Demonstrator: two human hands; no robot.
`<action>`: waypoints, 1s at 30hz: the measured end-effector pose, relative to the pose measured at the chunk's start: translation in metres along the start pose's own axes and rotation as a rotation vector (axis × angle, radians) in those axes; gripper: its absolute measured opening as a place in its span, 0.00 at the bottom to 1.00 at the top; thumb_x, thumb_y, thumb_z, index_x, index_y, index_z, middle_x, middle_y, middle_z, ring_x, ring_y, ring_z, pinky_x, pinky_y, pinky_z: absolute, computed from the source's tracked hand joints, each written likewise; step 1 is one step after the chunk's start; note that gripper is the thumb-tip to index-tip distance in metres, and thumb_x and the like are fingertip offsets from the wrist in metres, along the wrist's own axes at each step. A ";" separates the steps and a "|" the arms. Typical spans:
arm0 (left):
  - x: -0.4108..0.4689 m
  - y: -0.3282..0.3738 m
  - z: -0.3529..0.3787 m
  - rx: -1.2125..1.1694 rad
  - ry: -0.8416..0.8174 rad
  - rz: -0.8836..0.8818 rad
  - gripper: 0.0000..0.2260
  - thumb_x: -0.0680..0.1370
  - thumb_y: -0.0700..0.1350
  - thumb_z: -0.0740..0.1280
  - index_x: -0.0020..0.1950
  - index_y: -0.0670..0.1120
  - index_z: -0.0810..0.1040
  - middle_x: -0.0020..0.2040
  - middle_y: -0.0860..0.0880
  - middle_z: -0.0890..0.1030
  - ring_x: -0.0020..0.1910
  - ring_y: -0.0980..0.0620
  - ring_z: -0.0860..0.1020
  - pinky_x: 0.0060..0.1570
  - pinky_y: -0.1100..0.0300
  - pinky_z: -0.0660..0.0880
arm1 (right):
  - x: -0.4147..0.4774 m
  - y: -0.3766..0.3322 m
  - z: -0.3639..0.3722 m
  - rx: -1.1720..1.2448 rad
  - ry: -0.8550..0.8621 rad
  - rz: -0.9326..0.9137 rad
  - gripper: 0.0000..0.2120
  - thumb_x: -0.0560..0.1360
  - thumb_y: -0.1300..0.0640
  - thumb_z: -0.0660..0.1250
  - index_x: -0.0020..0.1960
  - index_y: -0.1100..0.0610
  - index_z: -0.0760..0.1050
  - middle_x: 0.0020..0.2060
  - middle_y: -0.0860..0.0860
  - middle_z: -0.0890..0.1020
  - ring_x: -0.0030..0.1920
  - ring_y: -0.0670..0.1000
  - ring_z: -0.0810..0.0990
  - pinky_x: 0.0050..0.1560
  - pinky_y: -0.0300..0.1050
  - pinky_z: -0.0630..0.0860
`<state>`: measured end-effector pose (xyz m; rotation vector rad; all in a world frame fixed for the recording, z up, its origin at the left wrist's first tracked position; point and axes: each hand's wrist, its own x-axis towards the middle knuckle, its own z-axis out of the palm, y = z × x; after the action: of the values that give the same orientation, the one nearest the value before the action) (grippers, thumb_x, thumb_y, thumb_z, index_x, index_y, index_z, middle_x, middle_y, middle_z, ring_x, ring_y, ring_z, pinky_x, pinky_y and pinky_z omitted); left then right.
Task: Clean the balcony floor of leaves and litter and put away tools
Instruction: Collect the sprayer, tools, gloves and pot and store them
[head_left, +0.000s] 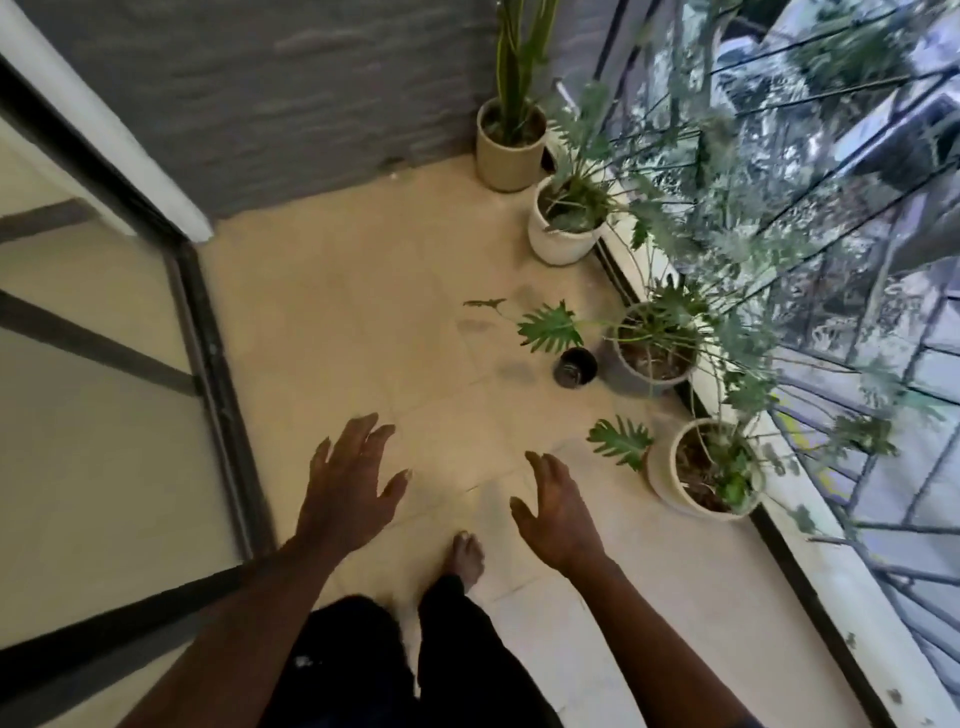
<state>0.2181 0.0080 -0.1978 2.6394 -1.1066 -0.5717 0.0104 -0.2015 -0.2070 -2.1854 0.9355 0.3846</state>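
The beige tiled balcony floor (363, 291) stretches ahead to a grey textured wall. My left hand (349, 483) hovers above it with fingers spread, holding nothing. My right hand (553, 506) is out in front too, fingers relaxed and empty. A small bit of debris (393, 175) lies at the foot of the wall. No broom or other tool is in view. My bare foot (467, 556) stands on the tiles between my arms.
Potted plants line the right edge: a beige pot (509, 156), a white pot (563, 239), a grey pot (631, 374), another white pot (670, 483). A small black pot (575, 368) stands on the floor. The railing (831, 312) is right, a glass door frame (218, 374) left.
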 end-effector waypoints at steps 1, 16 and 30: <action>0.008 -0.006 0.010 0.018 0.006 -0.018 0.30 0.78 0.63 0.58 0.75 0.48 0.72 0.79 0.45 0.68 0.79 0.43 0.65 0.73 0.35 0.64 | 0.012 0.002 0.003 0.003 -0.002 0.004 0.35 0.80 0.49 0.68 0.82 0.55 0.58 0.81 0.57 0.58 0.74 0.60 0.70 0.71 0.53 0.71; 0.237 -0.149 0.328 -0.002 -0.090 -0.026 0.31 0.82 0.55 0.61 0.82 0.44 0.61 0.84 0.43 0.56 0.83 0.41 0.55 0.78 0.36 0.57 | 0.320 0.150 0.182 -0.161 0.064 0.248 0.35 0.80 0.53 0.68 0.81 0.59 0.57 0.82 0.60 0.53 0.77 0.64 0.64 0.72 0.57 0.72; 0.391 -0.210 0.575 0.226 -0.200 0.028 0.45 0.80 0.65 0.60 0.84 0.40 0.43 0.85 0.39 0.44 0.83 0.36 0.47 0.78 0.35 0.55 | 0.561 0.296 0.213 -0.175 0.569 0.362 0.35 0.79 0.65 0.65 0.82 0.61 0.55 0.80 0.59 0.61 0.81 0.62 0.57 0.78 0.55 0.60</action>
<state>0.3524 -0.1590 -0.8922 2.7992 -1.3359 -0.7605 0.1863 -0.4761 -0.7910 -2.3276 1.6736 -0.0042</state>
